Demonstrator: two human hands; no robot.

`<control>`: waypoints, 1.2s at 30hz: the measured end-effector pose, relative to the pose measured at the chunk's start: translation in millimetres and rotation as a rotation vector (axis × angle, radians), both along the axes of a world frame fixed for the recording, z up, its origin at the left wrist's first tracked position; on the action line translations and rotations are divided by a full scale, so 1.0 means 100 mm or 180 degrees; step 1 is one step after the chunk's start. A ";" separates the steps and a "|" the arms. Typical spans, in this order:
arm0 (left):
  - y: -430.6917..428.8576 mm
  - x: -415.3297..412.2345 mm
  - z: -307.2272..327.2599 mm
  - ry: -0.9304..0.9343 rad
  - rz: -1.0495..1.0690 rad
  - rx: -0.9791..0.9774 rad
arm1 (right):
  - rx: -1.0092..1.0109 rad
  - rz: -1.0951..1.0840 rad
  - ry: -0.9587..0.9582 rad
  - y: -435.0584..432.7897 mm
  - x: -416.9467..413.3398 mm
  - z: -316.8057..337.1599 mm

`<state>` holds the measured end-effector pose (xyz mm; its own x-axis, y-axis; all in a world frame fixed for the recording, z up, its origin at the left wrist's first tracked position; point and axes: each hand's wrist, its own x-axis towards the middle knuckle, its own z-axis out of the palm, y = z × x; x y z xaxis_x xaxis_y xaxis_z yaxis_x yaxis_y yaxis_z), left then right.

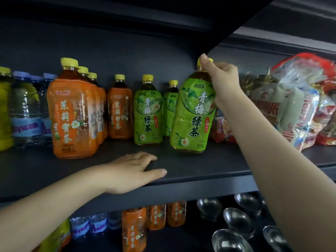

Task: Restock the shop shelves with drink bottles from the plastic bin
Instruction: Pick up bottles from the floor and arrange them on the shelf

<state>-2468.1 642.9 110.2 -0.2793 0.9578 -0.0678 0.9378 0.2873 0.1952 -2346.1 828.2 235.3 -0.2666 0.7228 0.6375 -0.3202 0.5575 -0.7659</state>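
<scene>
My right hand (pixel 221 82) grips the neck and yellow cap of a large green tea bottle (pixel 193 113), which stands slightly tilted near the front of the dark shelf (pixel 181 173). Two more green tea bottles (pixel 148 111) stand behind it to the left. Orange tea bottles (pixel 72 117) form a row further left, with one more (pixel 120 110) set further back. My left hand (pixel 134 170) rests flat on the shelf's front edge, fingers straight. The plastic bin is out of view.
Blue-labelled water bottles (pixel 27 115) stand at the far left. Bagged snacks (pixel 291 110) fill the shelf's right end. On the shelf below are orange tea bottles (pixel 134 228), water bottles (pixel 91 226) and dark rounded bottle tops (pixel 238 220). A dark shelf overhangs above.
</scene>
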 end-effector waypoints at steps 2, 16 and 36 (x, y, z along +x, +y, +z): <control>0.00 0.01 0.01 -0.0005 0.0082 -0.0078 | 0.0016 0.0091 -0.0005 0.09 -0.10 0.00; -0.04 0.09 0.07 -0.0099 0.0237 -0.0196 | 0.0502 0.0082 -0.0746 0.65 -0.75 -0.17; -0.04 0.01 0.04 -0.0342 0.0319 -0.0020 | 0.0238 0.0672 -0.1833 0.74 -0.33 -0.49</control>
<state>-2467.0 638.5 113.8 -0.3643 0.9249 -0.1084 0.8781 0.3800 0.2907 -2379.0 902.0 186.3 -0.7155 0.5759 0.3955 0.0240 0.5860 -0.8100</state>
